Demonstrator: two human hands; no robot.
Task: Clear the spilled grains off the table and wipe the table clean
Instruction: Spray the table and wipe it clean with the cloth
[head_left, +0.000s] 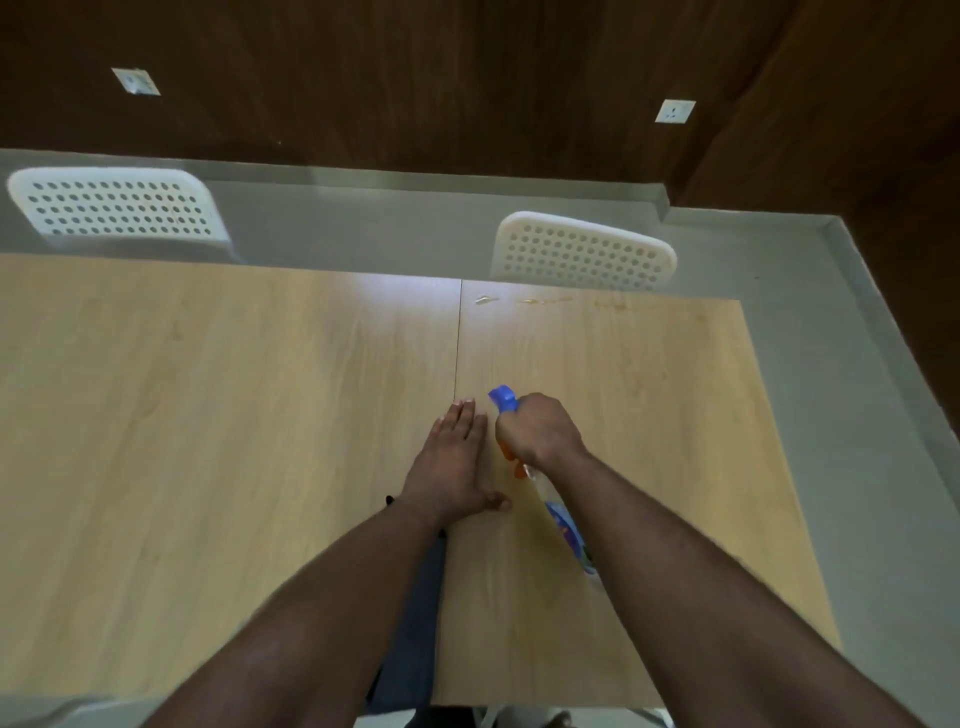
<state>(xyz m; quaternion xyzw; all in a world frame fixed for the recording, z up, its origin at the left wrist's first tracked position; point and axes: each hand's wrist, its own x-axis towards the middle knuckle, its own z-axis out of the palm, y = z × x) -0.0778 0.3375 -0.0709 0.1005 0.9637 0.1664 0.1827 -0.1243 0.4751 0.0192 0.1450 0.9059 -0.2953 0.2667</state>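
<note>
Gripping the spray bottle (558, 512) by its neck, the right hand (540, 431) aims the blue nozzle toward the table's (208, 441) far edge, where smears (535, 300) lie straight ahead; the left hand (452, 467) rests flat beside it, fingers straight. No grains show.

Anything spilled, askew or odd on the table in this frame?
Yes: wet smears and orange-brown stains lie along the table's far edge, near the right chair. No grains show. Otherwise only the spray bottle gripped in the right hand.
</note>
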